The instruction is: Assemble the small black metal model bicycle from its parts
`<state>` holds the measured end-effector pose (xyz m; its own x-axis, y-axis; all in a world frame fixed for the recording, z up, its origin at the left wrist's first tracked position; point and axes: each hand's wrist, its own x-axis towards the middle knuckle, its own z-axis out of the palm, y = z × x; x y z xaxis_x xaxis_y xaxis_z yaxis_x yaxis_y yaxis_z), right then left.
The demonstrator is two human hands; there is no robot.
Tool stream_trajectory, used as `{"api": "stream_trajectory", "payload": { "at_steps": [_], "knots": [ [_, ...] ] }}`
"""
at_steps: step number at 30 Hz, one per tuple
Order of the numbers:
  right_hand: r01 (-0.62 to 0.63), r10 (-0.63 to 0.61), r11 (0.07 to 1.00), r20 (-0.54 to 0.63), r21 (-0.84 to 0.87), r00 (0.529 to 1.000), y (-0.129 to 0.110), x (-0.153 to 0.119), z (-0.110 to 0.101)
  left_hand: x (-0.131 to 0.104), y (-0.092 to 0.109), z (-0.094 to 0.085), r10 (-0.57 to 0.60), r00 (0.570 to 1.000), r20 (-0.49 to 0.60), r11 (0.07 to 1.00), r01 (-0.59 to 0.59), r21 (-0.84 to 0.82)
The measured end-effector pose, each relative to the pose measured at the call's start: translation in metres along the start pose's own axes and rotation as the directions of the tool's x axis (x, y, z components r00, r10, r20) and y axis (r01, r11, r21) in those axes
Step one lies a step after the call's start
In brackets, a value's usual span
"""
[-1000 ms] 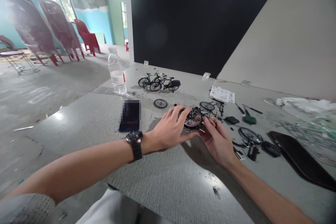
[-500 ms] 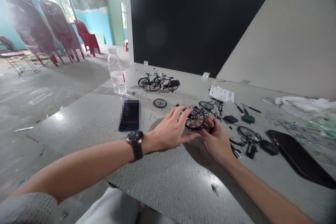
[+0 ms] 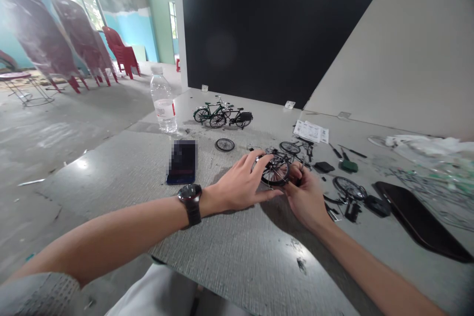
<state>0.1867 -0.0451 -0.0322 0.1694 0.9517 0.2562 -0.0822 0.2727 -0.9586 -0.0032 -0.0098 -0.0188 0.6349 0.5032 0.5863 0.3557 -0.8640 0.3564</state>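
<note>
Between my two hands is a black model bicycle (image 3: 276,172), its spoked wheel facing me just above the table. My left hand (image 3: 240,180) wraps its fingers over the wheel's left side, with the thumb stretched out below. From the right, my right hand (image 3: 307,200) pinches the bicycle's dark frame end; its fingertips partly hide what they grip. A loose spoked wheel (image 3: 225,144) lies flat beyond my left hand. Just behind the held bicycle lie more model bicycle parts (image 3: 291,147), partly covered by it.
Two assembled model bicycles (image 3: 231,117) stand at the back, right of a water bottle (image 3: 165,108). A phone (image 3: 181,163) lies left. Rightward are instruction sheets (image 3: 311,131), screwdrivers (image 3: 335,150), bicycle parts (image 3: 350,188), a black tray (image 3: 418,219) and plastic bags (image 3: 425,150).
The camera view has shifted very slightly. Both hands keep nearly the same hold on the model bicycle, and the things on the table lie as before.
</note>
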Motion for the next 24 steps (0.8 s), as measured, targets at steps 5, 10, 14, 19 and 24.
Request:
{"api": "stream_trajectory", "payload": {
  "at_steps": [5,10,14,19,24],
  "knots": [
    [-0.053,0.054,0.998,-0.03,0.037,0.998,-0.006,-0.001,0.005,0.0,0.0,0.0,-0.004,1.0,0.0,1.0,0.004,-0.005],
    [-0.07,0.073,0.995,-0.041,0.069,0.997,-0.009,-0.002,0.007,0.0,0.001,-0.001,-0.02,1.0,0.009,1.0,0.02,-0.006],
    [-0.082,0.086,0.993,-0.051,0.084,0.995,-0.011,-0.002,0.009,0.0,0.002,-0.001,-0.021,1.0,0.013,1.0,0.021,-0.006],
    [-0.103,0.11,0.988,-0.051,0.119,0.993,-0.015,-0.002,0.013,0.0,0.002,0.0,-0.008,1.0,0.005,1.0,0.008,-0.008],
    [-0.1,0.108,0.986,-0.056,0.135,0.993,-0.015,-0.002,0.014,0.0,0.002,0.0,0.007,1.0,-0.004,1.0,-0.007,-0.006]
  ]
}}
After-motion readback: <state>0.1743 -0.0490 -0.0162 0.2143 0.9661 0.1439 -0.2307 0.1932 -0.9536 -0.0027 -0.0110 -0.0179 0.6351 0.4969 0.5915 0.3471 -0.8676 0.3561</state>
